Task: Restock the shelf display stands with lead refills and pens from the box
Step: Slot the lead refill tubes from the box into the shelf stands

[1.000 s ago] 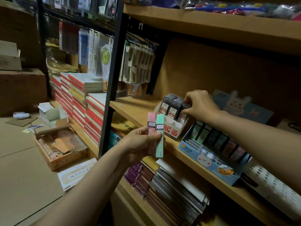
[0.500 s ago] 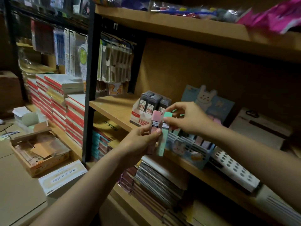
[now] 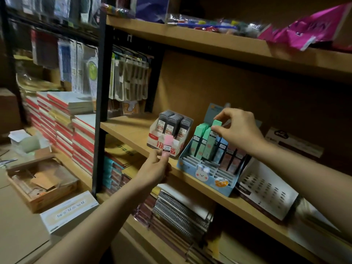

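Observation:
My right hand [image 3: 236,128] pinches the top of a green lead refill case [image 3: 210,141] that stands in the blue bunny display stand [image 3: 205,174] on the middle shelf. Two more green cases, then blue and pink ones, stand beside it in the stand's slots. In front of the shelf edge, my left hand [image 3: 154,170] holds one pink lead refill case [image 3: 167,147] upright. A white and red stand [image 3: 162,139] with dark grey refill cases sits to the left of the blue stand.
A white perforated pen stand [image 3: 266,189] lies right of the blue stand. An open cardboard box [image 3: 42,185] and a flat white box [image 3: 68,210] sit on the floor at left. Notebooks fill the lower shelf; a black shelf post [image 3: 100,111] stands left.
My right hand took the green case out of my left hand and carried it to the blue stand. My left hand now holds only the pink case.

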### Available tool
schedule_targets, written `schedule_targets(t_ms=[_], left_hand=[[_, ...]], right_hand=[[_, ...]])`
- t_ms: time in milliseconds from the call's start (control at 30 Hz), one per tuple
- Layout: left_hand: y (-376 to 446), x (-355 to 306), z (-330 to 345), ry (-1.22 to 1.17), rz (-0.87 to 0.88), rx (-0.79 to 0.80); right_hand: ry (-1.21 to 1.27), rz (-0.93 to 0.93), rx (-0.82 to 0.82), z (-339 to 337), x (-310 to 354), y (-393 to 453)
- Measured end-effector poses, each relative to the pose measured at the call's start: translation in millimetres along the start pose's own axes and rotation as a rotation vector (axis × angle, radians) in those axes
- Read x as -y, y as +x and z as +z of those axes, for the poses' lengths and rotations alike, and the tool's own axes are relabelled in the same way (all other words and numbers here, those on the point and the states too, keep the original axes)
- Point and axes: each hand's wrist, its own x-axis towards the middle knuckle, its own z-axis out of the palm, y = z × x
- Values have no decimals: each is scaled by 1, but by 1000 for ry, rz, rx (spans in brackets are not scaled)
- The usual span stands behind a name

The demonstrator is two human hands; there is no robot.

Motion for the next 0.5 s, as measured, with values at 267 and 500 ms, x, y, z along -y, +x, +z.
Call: schedule_targets(t_ms=[267,500], left_hand=[[-3,-5,0,-30,3,-20],[-2,-4,-8,-2,46,24]], right_hand=[[87,16,-100,18,0,1],[46,-2,-33,37,5,6]])
